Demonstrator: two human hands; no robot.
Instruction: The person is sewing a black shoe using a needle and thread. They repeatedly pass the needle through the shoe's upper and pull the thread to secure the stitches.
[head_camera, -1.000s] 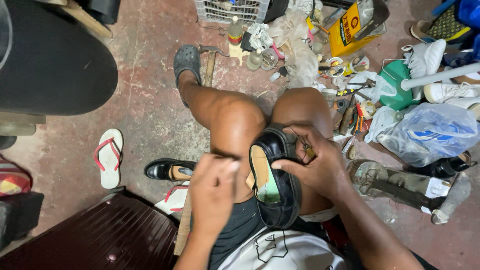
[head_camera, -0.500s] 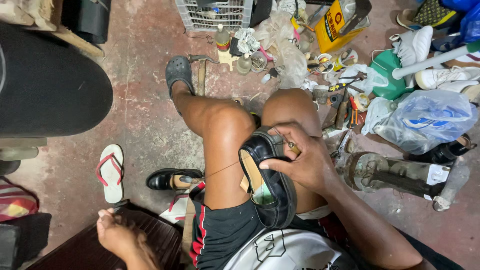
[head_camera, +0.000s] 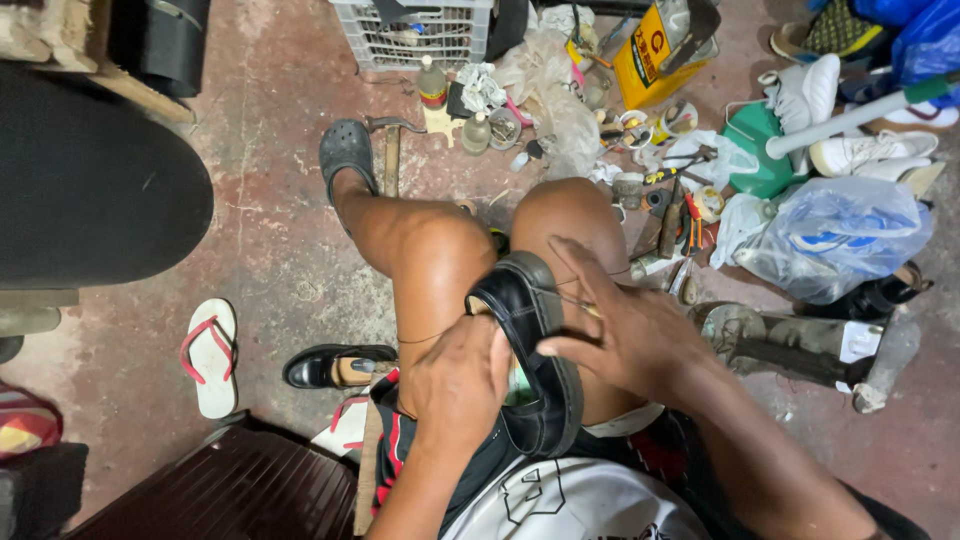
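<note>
1. Between the person's knees, a black leather shoe stands on edge, wedged against both bare thighs, its opening turned toward the left hand.
2. Half a second ago the left hand was far out at the lower left, down by the dark wooden bench, drawing a thread taut; now it is back at the shoe, its fingers curled against the shoe's inner side.
3. A thin thread now hangs slack across the left thigh, where before it ran stretched toward the outflung hand.
4. The right hand has kept its place on the shoe's outer side, but its fingers are now spread long across the upper rather than bunched at the rim.
5. Whether either hand pinches a needle is hard to tell; the left fingertips are hidden inside the shoe.
6. On the concrete floor, a second black shoe lies near the bench's upper edge, a white flip-flop with red straps left of it.
7. A clear plastic bag and scattered tools lie toward the floor's right edge, unmoved.
</note>
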